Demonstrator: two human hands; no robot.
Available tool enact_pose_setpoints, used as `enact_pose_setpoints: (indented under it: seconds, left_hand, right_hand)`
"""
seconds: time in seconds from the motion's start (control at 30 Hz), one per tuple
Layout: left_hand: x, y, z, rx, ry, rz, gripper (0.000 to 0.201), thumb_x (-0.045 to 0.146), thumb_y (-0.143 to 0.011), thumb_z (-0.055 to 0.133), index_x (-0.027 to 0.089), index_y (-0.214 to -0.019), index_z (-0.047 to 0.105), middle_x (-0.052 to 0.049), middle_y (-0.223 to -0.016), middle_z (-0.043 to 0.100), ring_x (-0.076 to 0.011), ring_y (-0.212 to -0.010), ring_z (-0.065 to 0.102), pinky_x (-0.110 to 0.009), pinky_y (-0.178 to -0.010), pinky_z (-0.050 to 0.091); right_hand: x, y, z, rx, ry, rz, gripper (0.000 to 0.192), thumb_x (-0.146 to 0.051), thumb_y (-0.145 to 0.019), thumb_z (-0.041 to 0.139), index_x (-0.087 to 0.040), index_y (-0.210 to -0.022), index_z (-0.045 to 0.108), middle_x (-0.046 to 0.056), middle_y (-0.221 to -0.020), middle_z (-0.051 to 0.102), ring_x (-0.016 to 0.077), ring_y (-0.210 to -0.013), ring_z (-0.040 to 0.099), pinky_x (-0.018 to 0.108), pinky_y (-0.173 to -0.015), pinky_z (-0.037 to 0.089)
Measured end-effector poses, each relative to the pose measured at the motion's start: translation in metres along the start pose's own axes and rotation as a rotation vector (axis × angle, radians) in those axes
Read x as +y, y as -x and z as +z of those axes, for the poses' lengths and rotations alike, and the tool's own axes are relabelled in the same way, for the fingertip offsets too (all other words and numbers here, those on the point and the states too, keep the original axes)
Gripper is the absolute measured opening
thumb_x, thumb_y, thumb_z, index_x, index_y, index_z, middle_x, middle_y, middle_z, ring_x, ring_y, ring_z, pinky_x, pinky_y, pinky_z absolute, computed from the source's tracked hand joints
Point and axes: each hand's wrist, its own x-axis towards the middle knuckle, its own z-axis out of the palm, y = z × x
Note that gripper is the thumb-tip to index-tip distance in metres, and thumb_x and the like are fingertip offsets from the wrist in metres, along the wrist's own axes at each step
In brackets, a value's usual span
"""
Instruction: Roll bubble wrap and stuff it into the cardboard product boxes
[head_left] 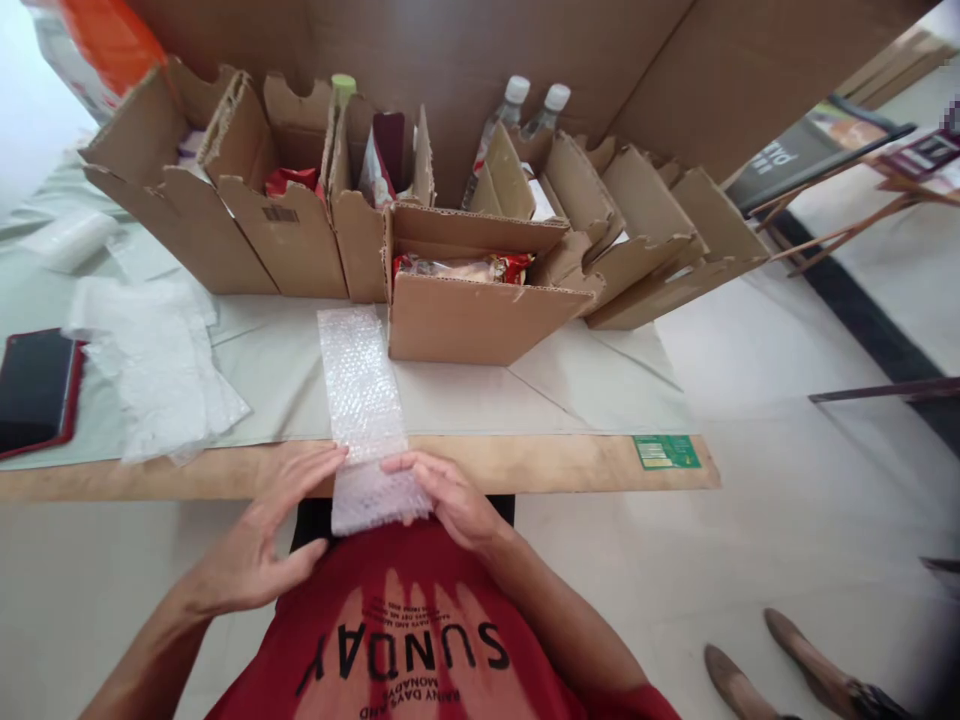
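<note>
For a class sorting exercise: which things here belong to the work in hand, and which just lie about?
In hand:
long clear bubble-wrap strip
left hand
right hand

Lying about:
dark phone in red case
crumpled white wrap pile
brown cardboard boxes
two clear white-capped bottles
green label

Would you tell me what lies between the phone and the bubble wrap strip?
In the head view, a crumpled plastic sheet lies between phone and bubble wrap strip.

Phone (34, 390) cut by left edge; bubble wrap (364, 400) end under right hand (450, 495).
</note>
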Motion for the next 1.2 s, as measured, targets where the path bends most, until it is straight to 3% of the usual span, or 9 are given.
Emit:
enact_pose_setpoints:
  seconds: [0.13,0.23,0.33,0.43,0.53,0.67,0.77,0.97,1.2]
  left_hand:
    - [-0.007,-0.022,0.031,0.349,-0.042,-0.310,0.035,0.036,-0.097,0.056,0.020,-0.124,0.069,-0.007,-0.100,0.077,-0.0222,-0.091,0.073,-0.037,-0.089,0.059]
    - [-0.024,-0.044,0.043,0.382,-0.059,-0.494,0.048,0.041,-0.092,0.059,0.014,-0.131,0.066,-0.005,-0.088,0.075,-0.0208,-0.076,0.070,-0.036,-0.079,0.057]
    - [-0.035,-0.050,0.047,0.371,-0.082,-0.520,0.060,0.040,-0.090,0.061,0.015,-0.145,0.056,-0.002,-0.085,0.074,-0.0209,-0.076,0.069,-0.036,-0.080,0.055]
    - [-0.036,-0.047,0.050,0.395,-0.163,-0.470,0.058,0.038,-0.093,0.060,0.015,-0.146,0.055,-0.003,-0.085,0.073,-0.0218,-0.076,0.067,-0.036,-0.079,0.054]
    - [-0.031,-0.040,0.049,0.463,-0.273,-0.341,0.051,0.040,-0.097,0.061,0.015,-0.141,0.058,-0.008,-0.093,0.073,-0.0248,-0.084,0.067,-0.039,-0.083,0.055]
    - [-0.016,-0.025,0.044,0.427,-0.280,-0.070,0.050,0.040,-0.095,0.067,0.021,-0.140,0.057,-0.013,-0.117,0.071,-0.0279,-0.106,0.066,-0.043,-0.096,0.052]
    - [-0.013,-0.021,0.046,0.392,-0.236,-0.099,0.038,0.032,-0.100,0.059,0.022,-0.137,0.060,-0.006,-0.096,0.073,-0.0220,-0.087,0.067,-0.037,-0.086,0.052]
    - [-0.033,-0.039,0.053,0.476,-0.243,-0.356,0.037,0.043,-0.100,0.058,0.019,-0.126,0.067,-0.003,-0.084,0.069,-0.0197,-0.074,0.064,-0.035,-0.077,0.053]
    - [-0.024,-0.027,0.043,0.419,-0.328,-0.080,0.035,0.034,-0.097,0.064,0.022,-0.130,0.063,-0.012,-0.119,0.071,-0.0292,-0.112,0.065,-0.045,-0.099,0.050]
  right_hand:
    - [-0.008,-0.027,0.000,-0.003,-0.042,-0.067,0.075,-0.070,-0.090,0.061,-0.022,-0.146,0.050,0.009,-0.102,0.073,0.0189,-0.081,0.068,0.027,-0.063,0.053]
    - [-0.011,-0.028,-0.006,0.144,0.235,-0.210,0.078,-0.059,-0.097,0.056,-0.026,-0.161,0.027,0.009,-0.107,0.074,0.0177,-0.079,0.068,0.028,-0.064,0.054]
    - [-0.009,-0.023,-0.013,0.259,0.801,-0.469,0.057,-0.038,-0.097,0.062,-0.027,-0.151,0.048,0.009,-0.113,0.073,0.0204,-0.092,0.068,0.038,-0.084,0.057]
    - [-0.005,-0.025,-0.016,0.171,1.369,-0.647,0.046,-0.022,-0.091,0.067,-0.025,-0.137,0.063,0.014,-0.141,0.063,0.0300,-0.128,0.058,0.050,-0.105,0.048]
    - [-0.004,-0.034,-0.016,0.074,1.632,-0.683,0.034,-0.014,-0.094,0.062,-0.022,-0.127,0.069,0.015,-0.149,0.060,0.0314,-0.140,0.050,0.050,-0.107,0.045]
    - [-0.007,-0.044,-0.013,0.018,1.561,-0.654,0.023,-0.017,-0.103,0.054,-0.022,-0.117,0.072,0.009,-0.121,0.077,0.0228,-0.116,0.067,0.041,-0.100,0.047]
    - [-0.009,-0.049,-0.010,0.066,1.435,-0.584,0.023,-0.026,-0.106,0.053,-0.022,-0.120,0.072,0.006,-0.111,0.079,0.0204,-0.103,0.071,0.037,-0.096,0.049]
    - [-0.009,-0.049,-0.012,0.237,1.513,-0.732,0.032,-0.033,-0.103,0.059,-0.023,-0.133,0.067,0.012,-0.134,0.069,0.0275,-0.126,0.061,0.045,-0.105,0.047]
    - [-0.009,-0.056,-0.018,0.051,1.572,-0.720,0.026,-0.024,-0.104,0.055,-0.020,-0.125,0.070,0.011,-0.120,0.076,0.0274,-0.130,0.060,0.046,-0.106,0.045]
